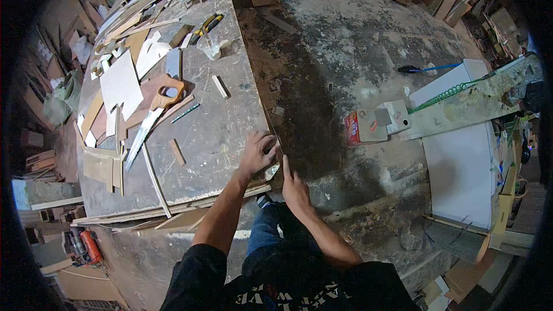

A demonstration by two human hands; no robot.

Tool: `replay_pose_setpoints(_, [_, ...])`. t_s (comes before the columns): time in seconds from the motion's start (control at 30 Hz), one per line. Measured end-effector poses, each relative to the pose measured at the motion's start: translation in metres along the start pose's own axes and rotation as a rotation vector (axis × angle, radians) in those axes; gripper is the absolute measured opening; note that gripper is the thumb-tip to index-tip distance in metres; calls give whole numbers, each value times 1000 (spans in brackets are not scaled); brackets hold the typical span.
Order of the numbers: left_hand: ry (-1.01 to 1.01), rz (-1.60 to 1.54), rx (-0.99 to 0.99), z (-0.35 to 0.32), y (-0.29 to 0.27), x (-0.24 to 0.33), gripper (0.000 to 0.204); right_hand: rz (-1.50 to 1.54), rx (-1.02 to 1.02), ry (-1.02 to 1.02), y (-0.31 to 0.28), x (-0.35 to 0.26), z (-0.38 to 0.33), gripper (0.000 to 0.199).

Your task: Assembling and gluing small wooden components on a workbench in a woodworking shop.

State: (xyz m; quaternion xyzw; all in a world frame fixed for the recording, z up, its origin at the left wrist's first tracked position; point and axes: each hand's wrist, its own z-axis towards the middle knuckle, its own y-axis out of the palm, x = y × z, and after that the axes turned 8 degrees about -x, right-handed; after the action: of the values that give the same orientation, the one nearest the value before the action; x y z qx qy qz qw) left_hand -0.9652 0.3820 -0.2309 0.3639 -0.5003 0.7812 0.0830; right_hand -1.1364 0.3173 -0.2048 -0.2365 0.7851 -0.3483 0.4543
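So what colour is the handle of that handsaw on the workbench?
The handsaw's handle is orange-brown, like wood; the head view shows it clearly.

Small pale board piece [271, 171] (flat); workbench corner.

Black short-sleeved top with pale print, blue jeans, bare forearms, no gloves, dark shoe

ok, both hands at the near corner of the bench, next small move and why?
Probably slide the right hand in to pinch the thin pale piece at the workbench edge. The left hand lies flat on it at the corner, fingers spread, while the right only points a finger along the edge beside it. Neither hand shows a closed grip, and the piece seems to overhang the edge.
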Motion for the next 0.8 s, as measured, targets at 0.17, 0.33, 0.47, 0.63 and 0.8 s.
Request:
replay_pose_setpoints(0.17, [-16, -10, 4, 0, 3, -5, 25, -32, -12, 13, 0, -2, 0, 74])
replay_pose_setpoints(0.33, [-37, 2, -21, -1, 4, -7, 23, 13, -18, 29, -3, -7, -2, 76])
replay_pose_setpoints(0.47, [-56, -1, -27, -2, 2, -5, 23, -5, -18, 22, -3, -8, -7, 77])
replay_pose_setpoints(0.63, [-70, 35, -54, -1, 1, -4, 24, 3, 115, -41, 2, -6, 0, 76])
replay_pose_setpoints(0.8, [-41, 76, -30, 1, 1, 0, 26, 7, 47, -5, 0, -4, 7, 81])
